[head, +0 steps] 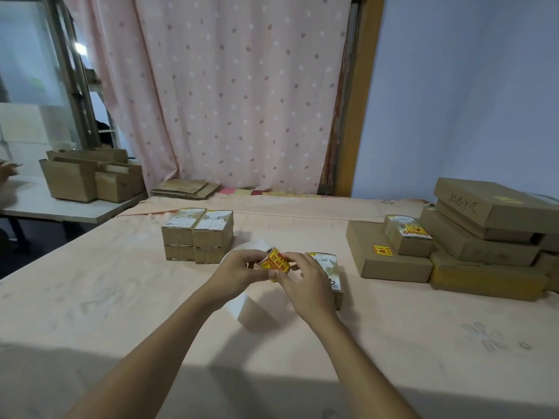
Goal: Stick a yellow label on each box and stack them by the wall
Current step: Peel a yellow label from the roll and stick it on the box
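1. A person stands at a bench (90, 297) draped in peach cloth, both arms reaching to its middle.
2. The left hand (242, 269) grips a roll of yellow labels (276, 263), fingers curled round it. The right hand (307, 282) pinches at the roll's face, thumb and fingertips pressed on it.
3. This looks like the peeling step: a label is being picked free.
4. The small box (329, 269) lies mid-bench, partly behind the right hand. Its top shows a white shipping slip and no yellow label that I can see.
5. The next move, I judge, calls for lifting one label off cleanly, smoothing it onto that box, then carrying the box to the right edge.
6. There, by the blue wall (469, 101), sits the stack of boxes (484, 237), some showing yellow labels.
7. Four small boxes (196, 237), two on two, wait towards the far edge.
8. A loose white backing strip (242, 306) trails beneath the hands and could snag or cover the box.
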A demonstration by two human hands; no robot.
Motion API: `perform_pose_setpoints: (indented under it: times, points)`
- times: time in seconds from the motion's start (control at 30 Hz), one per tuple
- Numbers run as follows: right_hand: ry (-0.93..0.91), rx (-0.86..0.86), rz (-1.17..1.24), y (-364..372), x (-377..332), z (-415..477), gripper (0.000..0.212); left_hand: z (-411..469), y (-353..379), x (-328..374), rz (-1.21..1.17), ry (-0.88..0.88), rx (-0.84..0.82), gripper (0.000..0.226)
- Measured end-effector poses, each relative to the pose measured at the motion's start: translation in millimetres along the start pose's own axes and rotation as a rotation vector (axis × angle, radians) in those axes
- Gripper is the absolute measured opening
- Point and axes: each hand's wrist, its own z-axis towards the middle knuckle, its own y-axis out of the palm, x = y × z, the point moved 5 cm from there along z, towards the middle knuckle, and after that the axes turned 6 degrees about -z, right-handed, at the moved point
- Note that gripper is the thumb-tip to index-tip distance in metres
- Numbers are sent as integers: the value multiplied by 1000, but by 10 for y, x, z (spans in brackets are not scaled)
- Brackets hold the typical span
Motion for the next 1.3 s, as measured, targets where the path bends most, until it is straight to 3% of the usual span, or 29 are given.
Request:
perform_pose_setpoints:
  times: [0.1,0.17,0.4,0.73,0.9,1.13,1.3]
  points:
    - [-6,-22,28,6,-23,-27,29,15,-79,-46,297,64,133,16]
    - [-12,-31,33,8,-32,-54,32,1,-87,-76,374,82,183,19]
    - [-79,47,-89,-53,-115,-34,42,-19,-12,-52,423,149,249,12]
    - [-86,129,-173,-87,-67,-123,18,-73,40,20,467,145,246,2]
    - [-114,293,-198,-169,-148,-172,4,-94,59,20,473,136,258,6]
    - [138,274,-36,-378,97,-164,9,-71,-41,-188,603,107,257,4]
    - [255,221,131,-416,303,-233,14,-19,-45,-422,825,144,278,18]
